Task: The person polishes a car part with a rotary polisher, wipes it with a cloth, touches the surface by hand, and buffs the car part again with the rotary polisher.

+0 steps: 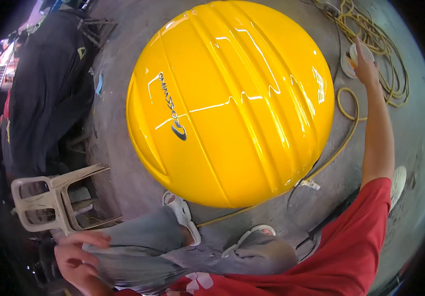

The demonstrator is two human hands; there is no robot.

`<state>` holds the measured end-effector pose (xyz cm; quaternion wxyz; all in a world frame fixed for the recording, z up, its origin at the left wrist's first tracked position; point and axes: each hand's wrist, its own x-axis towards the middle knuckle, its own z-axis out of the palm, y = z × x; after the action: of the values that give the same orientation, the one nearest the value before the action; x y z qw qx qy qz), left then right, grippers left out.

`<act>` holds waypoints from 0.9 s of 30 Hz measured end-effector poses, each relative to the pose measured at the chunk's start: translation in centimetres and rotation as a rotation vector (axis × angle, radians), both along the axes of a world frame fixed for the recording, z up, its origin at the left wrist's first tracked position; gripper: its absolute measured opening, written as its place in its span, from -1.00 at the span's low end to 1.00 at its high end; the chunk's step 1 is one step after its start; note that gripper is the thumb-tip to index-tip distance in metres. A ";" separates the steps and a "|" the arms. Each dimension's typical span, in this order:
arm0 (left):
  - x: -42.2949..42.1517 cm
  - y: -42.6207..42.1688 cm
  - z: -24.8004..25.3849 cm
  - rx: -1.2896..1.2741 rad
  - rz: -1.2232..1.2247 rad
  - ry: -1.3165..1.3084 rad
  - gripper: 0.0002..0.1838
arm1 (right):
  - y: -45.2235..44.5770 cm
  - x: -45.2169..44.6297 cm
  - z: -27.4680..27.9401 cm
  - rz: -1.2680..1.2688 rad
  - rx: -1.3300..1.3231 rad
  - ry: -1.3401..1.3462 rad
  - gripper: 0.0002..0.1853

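Observation:
A large glossy yellow molded shell (232, 103) with ridges and dark lettering lies on the floor in front of me. My right hand (365, 66) is stretched out past its right side, over a white round container (349, 68). One finger points away from me and the fingers are apart; whether they touch the container is unclear. Low on the left, my left hand (78, 256) hovers near my grey trouser leg, its fingers loosely bent and apart, with nothing visible in it.
A yellow hose (394, 74) lies coiled at the far right and runs beside the shell. A beige plastic chair (57, 202) stands at left, below a dark draped cover (49, 84). A blue strip (99, 84) and a white scrap (310, 184) lie on the floor.

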<state>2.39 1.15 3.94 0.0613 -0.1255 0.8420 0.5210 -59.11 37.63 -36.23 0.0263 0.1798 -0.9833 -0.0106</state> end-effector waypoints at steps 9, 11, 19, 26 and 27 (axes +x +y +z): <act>1.1 0.5 -1.5 -0.096 0.363 -0.060 -0.60 | -0.5 0.0 0.5 -0.065 -0.030 0.039 0.12; 0.9 0.3 -1.5 -0.160 0.355 -0.074 -0.61 | -2.8 1.9 2.7 -0.195 -0.172 0.198 0.06; -1.8 -2.1 -3.8 -0.298 0.432 0.048 -0.72 | -16.5 31.0 11.1 0.794 -0.680 -0.474 -0.30; -7.2 -8.0 -6.9 -0.310 0.347 0.126 -0.77 | -23.4 44.6 14.0 0.964 -0.309 -0.303 -0.09; -7.8 -9.9 -8.6 -0.244 0.403 0.159 -0.77 | -23.6 45.3 14.7 1.020 -0.272 -0.369 -0.04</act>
<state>-5.42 -8.76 -4.64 -0.1259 -0.2559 0.8589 0.4255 -13.78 14.07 -21.55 -0.1215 0.6268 -0.7524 0.1621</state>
